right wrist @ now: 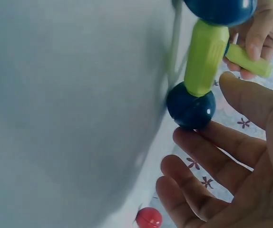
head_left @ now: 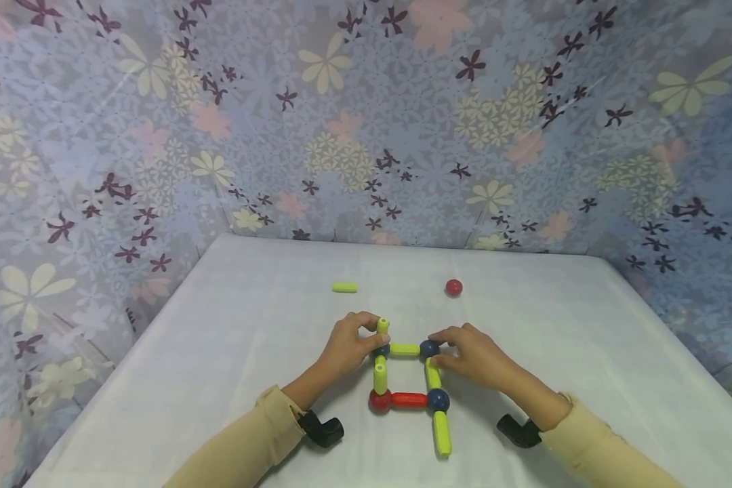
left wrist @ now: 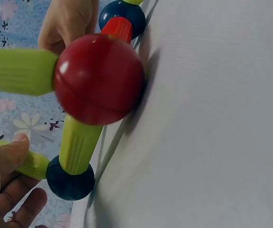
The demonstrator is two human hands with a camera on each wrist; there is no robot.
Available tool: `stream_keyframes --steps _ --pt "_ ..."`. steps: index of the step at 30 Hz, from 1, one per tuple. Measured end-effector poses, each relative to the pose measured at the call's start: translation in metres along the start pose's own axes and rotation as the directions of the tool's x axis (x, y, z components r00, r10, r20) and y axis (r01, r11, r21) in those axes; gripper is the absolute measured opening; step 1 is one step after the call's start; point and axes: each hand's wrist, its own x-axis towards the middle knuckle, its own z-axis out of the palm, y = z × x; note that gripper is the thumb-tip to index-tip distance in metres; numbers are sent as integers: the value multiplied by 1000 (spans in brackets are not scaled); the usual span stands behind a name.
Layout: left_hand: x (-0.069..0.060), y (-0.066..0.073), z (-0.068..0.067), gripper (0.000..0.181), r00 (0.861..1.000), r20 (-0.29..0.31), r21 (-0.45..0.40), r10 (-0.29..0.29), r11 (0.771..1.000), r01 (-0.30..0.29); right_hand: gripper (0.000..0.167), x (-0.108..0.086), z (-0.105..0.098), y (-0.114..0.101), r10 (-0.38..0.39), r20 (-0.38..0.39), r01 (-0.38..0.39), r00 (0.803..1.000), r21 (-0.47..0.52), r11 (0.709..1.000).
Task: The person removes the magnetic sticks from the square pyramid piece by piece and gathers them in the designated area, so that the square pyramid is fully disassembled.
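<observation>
On the white table stands a square frame of ribbed sticks and balls. My left hand [head_left: 346, 346] pinches an upright yellow-green stick [head_left: 383, 326] on the far-left blue ball [head_left: 381, 351]. Fingertips of my right hand [head_left: 472, 354] touch the far-right blue ball [right wrist: 191, 105]; its thumb lies close to the adjoining yellow-green stick [right wrist: 206, 59], fingers loosely extended. A red ball [left wrist: 100, 79] forms the near-left corner, with another yellow-green stick [head_left: 380, 379] rising from it. A red stick [head_left: 409, 400] links it to the near-right blue ball [head_left: 438, 400].
From the near-right ball a yellow-green stick [head_left: 442, 434] points toward the table's front. Farther back lie a loose yellow-green stick [head_left: 344, 287] and a loose red ball [head_left: 454, 288]. A floral curtain [head_left: 366, 122] hangs behind the white table [head_left: 219, 325].
</observation>
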Motion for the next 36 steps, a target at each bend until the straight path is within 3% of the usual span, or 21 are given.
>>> stream_keyframes --steps 7,13,18,23,31,36 --pt "2 -1 2 29 1000 2 5 -2 1000 2 44 4 7 -4 -39 -64 42 997 43 998" --pt "4 -1 2 28 1000 15 -4 12 1000 -12 36 21 15 -13 -127 -46 131 991 91 987" --pt "4 -1 2 27 1000 20 -14 13 1000 -12 31 31 20 -17 -102 -1 101 995 126 987" --pt "3 0 2 27 1000 22 -17 12 1000 -12 25 36 23 -17 -107 10 106 994 100 989" --pt "2 -4 -3 22 1000 10 4 1 1000 -1 22 32 22 -9 -99 5 99 995 62 993" --pt "-1 -12 -7 19 999 36 33 -17 999 16 22 27 19 -2 -78 20 77 997 71 995"
